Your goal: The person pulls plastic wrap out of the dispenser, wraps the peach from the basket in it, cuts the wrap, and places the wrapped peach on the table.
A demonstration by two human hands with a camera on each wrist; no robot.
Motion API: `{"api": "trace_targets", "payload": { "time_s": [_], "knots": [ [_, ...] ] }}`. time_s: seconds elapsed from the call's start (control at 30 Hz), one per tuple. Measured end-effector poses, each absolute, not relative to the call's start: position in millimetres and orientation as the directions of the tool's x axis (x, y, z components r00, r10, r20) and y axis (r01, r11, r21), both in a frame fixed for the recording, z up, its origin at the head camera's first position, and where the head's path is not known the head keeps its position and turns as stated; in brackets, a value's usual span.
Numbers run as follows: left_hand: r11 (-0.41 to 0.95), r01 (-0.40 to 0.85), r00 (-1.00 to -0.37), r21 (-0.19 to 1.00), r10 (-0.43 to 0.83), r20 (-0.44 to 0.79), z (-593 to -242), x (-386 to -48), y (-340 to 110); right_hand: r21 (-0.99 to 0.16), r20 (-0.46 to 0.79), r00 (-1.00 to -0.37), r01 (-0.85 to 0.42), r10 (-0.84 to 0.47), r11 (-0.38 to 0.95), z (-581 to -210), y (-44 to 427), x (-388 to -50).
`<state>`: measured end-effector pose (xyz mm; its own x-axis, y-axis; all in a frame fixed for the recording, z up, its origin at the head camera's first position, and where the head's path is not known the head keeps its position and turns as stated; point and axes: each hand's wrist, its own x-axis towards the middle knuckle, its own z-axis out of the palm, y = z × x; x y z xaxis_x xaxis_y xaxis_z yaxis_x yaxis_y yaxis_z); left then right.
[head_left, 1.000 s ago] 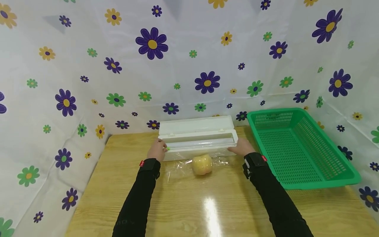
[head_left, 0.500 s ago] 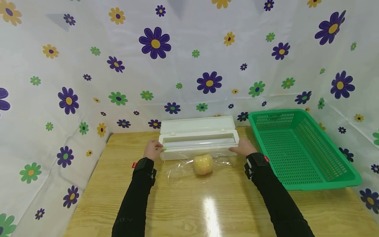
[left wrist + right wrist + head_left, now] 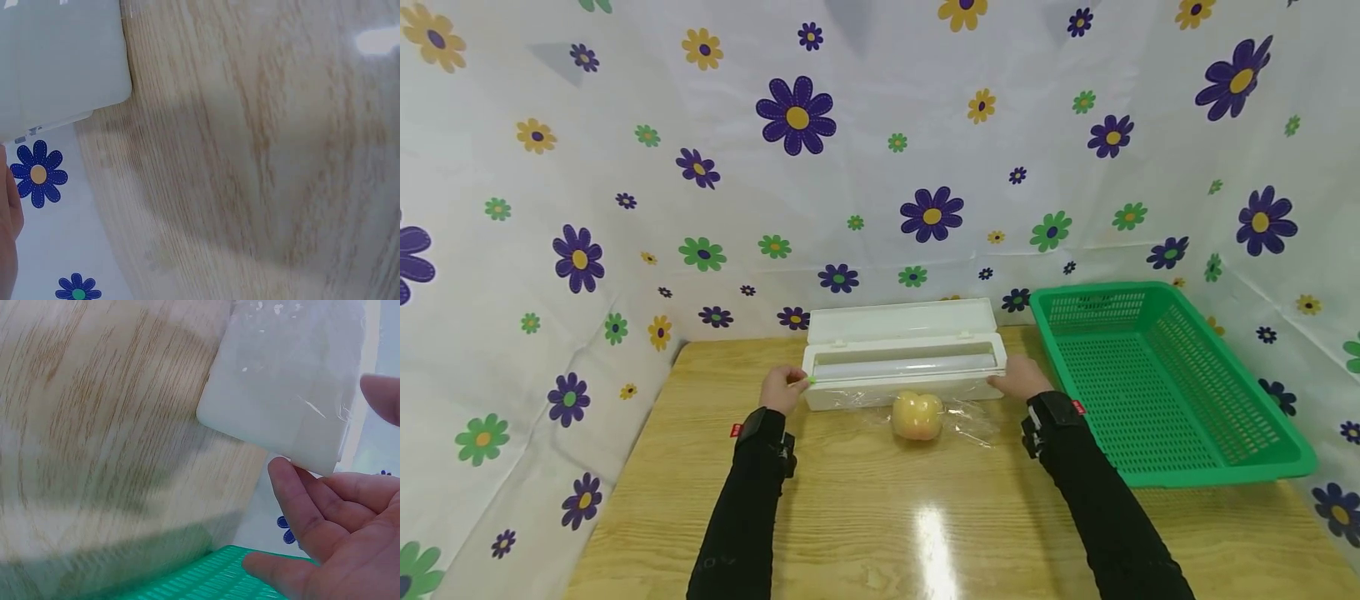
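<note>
In the head view a white cling film box (image 3: 902,392) lies on the table with its lid (image 3: 902,322) raised at the back. A film roll (image 3: 906,366) shows inside. My left hand (image 3: 781,389) pinches a small green slider (image 3: 811,380) at the box's left front edge; the left wrist view shows only a sliver of that hand. My right hand (image 3: 1022,378) holds the box's right end. Its fingertips (image 3: 282,467) touch the end wall in the right wrist view. A pale yellow apple (image 3: 917,417) sits before the box under clear film (image 3: 970,421).
A green plastic basket (image 3: 1138,392) with slotted walls stands to the right, close beside my right forearm. The wooden table (image 3: 850,517) reaches back to a flower-print cloth (image 3: 865,167), which hangs behind and on both sides.
My left hand has shifted left with the green slider, to the box's left end. The loose film by the apple now spreads more to the right. My right hand stays at the box's end.
</note>
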<state>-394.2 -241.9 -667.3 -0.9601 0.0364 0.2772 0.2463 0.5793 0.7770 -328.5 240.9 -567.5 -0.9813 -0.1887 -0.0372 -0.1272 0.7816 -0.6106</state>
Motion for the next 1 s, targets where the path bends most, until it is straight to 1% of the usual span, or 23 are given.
{"api": "trace_targets", "payload": {
  "time_s": [0.03, 0.07, 0.1, 0.13, 0.17, 0.2, 0.27, 0.3, 0.4, 0.43, 0.47, 0.5, 0.53, 0.6, 0.67, 0.7, 0.73, 0.77, 0.83, 0.87, 0.9, 0.97, 1.0],
  "knots": [
    [0.577, 0.241, -0.961, 0.781, 0.027, 0.276, -664.5, -392.5, -239.9, -0.616, -0.019, -0.981, -0.141, -0.193, 0.775, -589.8, 249.7, -342.4],
    [0.583, 0.201, -0.973, 0.787, 0.023, 0.232, -657.4, -388.9, -237.4, -0.627, 0.009, -0.98, -0.159, -0.197, 0.763, -613.0, 258.2, -356.6],
    [0.595, 0.21, -0.965, 0.776, 0.0, 0.261, -655.5, -387.6, -234.4, -0.635, 0.019, -0.979, -0.167, -0.201, 0.754, -632.1, 265.9, -368.0],
    [0.616, 0.192, -0.967, 0.764, -0.013, 0.253, -652.1, -385.4, -231.5, -0.649, 0.032, -0.982, -0.161, -0.185, 0.744, -646.7, 271.2, -376.4],
    [0.628, 0.181, -0.967, 0.757, -0.026, 0.252, -650.7, -384.6, -229.4, -0.665, 0.025, -0.985, -0.144, -0.17, 0.733, -652.5, 273.5, -380.0],
    [0.651, 0.165, -0.967, 0.741, -0.04, 0.25, -648.8, -383.4, -226.5, -0.678, 0.057, -0.986, -0.151, -0.154, 0.719, -656.4, 273.7, -380.1],
    [0.686, 0.158, -0.966, 0.71, -0.041, 0.254, -644.4, -380.0, -221.3, -0.677, 0.083, -0.993, -0.12, -0.086, 0.726, -633.9, 261.5, -362.3],
    [0.706, 0.179, -0.953, 0.685, -0.048, 0.298, -645.3, -379.9, -218.9, -0.671, 0.107, -0.993, -0.112, -0.054, 0.733, -612.8, 251.7, -346.9],
    [0.714, 0.117, -0.971, 0.691, -0.064, 0.231, -613.7, -362.2, -203.8, -0.645, 0.247, -0.969, -0.15, 0.019, 0.75, -551.5, 217.1, -298.6],
    [0.705, 0.093, -0.977, 0.703, -0.073, 0.202, -599.6, -353.8, -197.3, -0.63, 0.277, -0.961, -0.164, 0.022, 0.759, -535.0, 206.4, -285.4],
    [0.692, 0.108, -0.97, 0.714, -0.084, 0.228, -593.7, -350.1, -193.9, -0.61, 0.3, -0.954, -0.188, 0.004, 0.77, -522.7, 196.9, -275.2],
    [0.68, 0.101, -0.969, 0.726, -0.099, 0.227, -578.6, -341.0, -186.2, -0.577, 0.343, -0.939, -0.228, -0.021, 0.784, -516.5, 188.4, -268.0],
    [0.665, 0.122, -0.96, 0.737, -0.11, 0.258, -571.5, -335.8, -180.5, -0.547, 0.378, -0.925, -0.266, -0.049, 0.794, -513.4, 180.5, -262.5],
    [0.652, 0.147, -0.943, 0.744, -0.135, 0.304, -541.7, -313.7, -160.6, -0.481, 0.429, -0.896, -0.336, -0.117, 0.81, -512.5, 166.7, -257.1],
    [0.645, 0.224, -0.912, 0.731, -0.126, 0.391, -518.5, -294.3, -141.0, -0.402, 0.467, -0.869, -0.375, -0.165, 0.835, -514.1, 153.7, -254.8],
    [0.639, 0.215, -0.92, 0.739, -0.121, 0.372, -499.1, -280.5, -127.3, -0.382, 0.476, -0.861, -0.387, -0.181, 0.839, -514.4, 147.6, -254.3],
    [0.627, 0.234, -0.919, 0.743, -0.106, 0.379, -489.1, -271.5, -117.2, -0.372, 0.476, -0.86, -0.389, -0.187, 0.843, -516.0, 142.2, -255.1],
    [0.613, 0.235, -0.928, 0.754, -0.089, 0.362, -473.8, -259.1, -105.4, -0.373, 0.46, -0.867, -0.383, -0.189, 0.845, -517.7, 137.6, -256.3],
    [0.583, 0.302, -0.915, 0.754, -0.045, 0.401, -474.2, -251.3, -92.2, -0.381, 0.431, -0.884, -0.359, -0.181, 0.852, -519.9, 129.6, -256.7],
    [0.564, 0.344, -0.907, 0.751, -0.008, 0.421, -494.6, -258.5, -89.9, -0.392, 0.414, -0.893, -0.352, -0.178, 0.85, -521.9, 127.0, -257.0],
    [0.564, 0.373, -0.897, 0.737, 0.015, 0.442, -504.7, -258.6, -86.6, -0.405, 0.394, -0.903, -0.34, -0.173, 0.849, -523.7, 125.0, -257.0],
    [0.535, 0.408, -0.889, 0.74, 0.047, 0.456, -509.8, -249.4, -78.8, -0.411, 0.367, -0.914, -0.328, -0.175, 0.85, -526.1, 122.8, -255.4],
    [0.545, 0.42, -0.884, 0.726, 0.064, 0.464, -512.8, -244.6, -75.9, -0.408, 0.364, -0.913, -0.333, -0.182, 0.85, -526.9, 122.4, -254.5]
  ]
}}
